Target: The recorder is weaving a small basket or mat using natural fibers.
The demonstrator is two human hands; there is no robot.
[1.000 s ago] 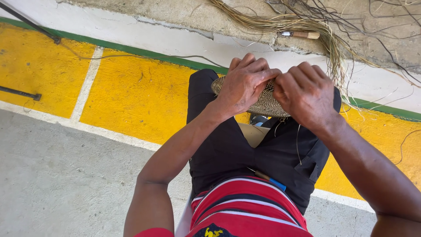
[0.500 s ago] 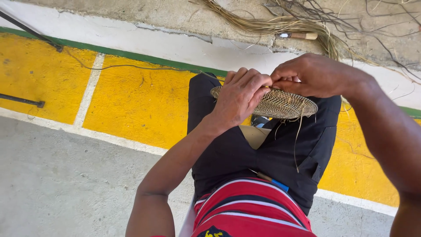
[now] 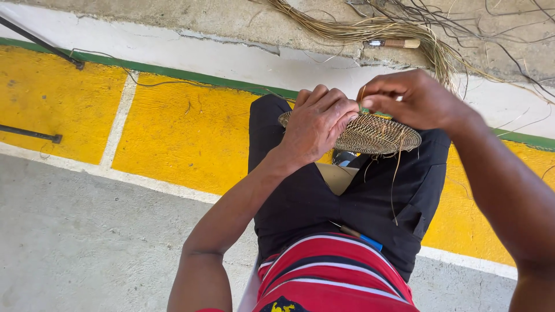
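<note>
Holding a flat woven disc over the lap, just above the knees of the black trousers. Left hand is curled over the disc's near-left edge, fingers closed down on the rim and gripping it. Right hand is pinched shut at the far edge, thumb and fingertips closed on a thin strand next to the left fingers; whether a needle or other tool is in that pinch, cannot tell.

Risks, as judged: the strand looks thin and dry, so a sharp tug could snap it or loosen the last coil. The disc is supported only at one side, so a slack left grip would let it tip or slide off the lap. Loose fibre ends hang under the disc and could snag on the trousers.

Surroundings: outdoor concrete floor, grey near the person, then a yellow painted band with white lines and a green stripe. Beyond it, a raised pale kerb carries a bundle of dry fibres and a knife with a wooden handle. Thin dark rods cross at left. Bright daylight.
</note>
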